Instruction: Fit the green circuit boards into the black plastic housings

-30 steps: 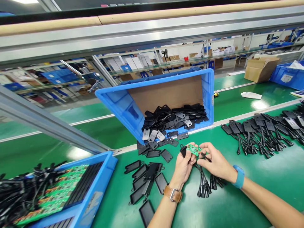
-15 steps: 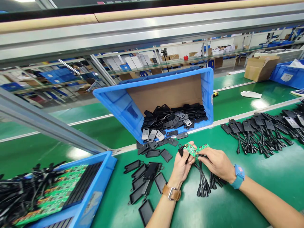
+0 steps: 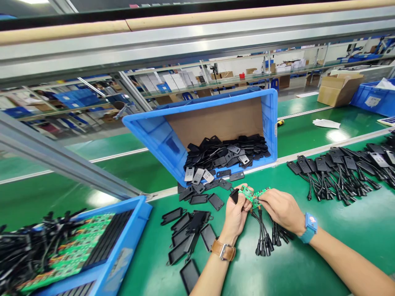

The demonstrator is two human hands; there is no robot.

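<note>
My left hand, with a brown watch strap on its wrist, is closed on a black plastic case and a small green circuit board. My right hand, wearing a blue wristband, has its fingers pinched at a second green board and its wires, touching the first. Black cables with round connectors hang below the boards onto the green table. Empty black cases lie left of my left hand. What my right fingertips grip exactly is partly hidden.
A tilted blue bin holds black and grey flat covers, some spilled in front. Cabled black units lie at right. A blue tray with boards stands at lower left. A metal post slants behind it.
My right fingers have shifted slightly at the boards, and the boards have tilted a little. The view has moved slightly; both hands keep their hold.
</note>
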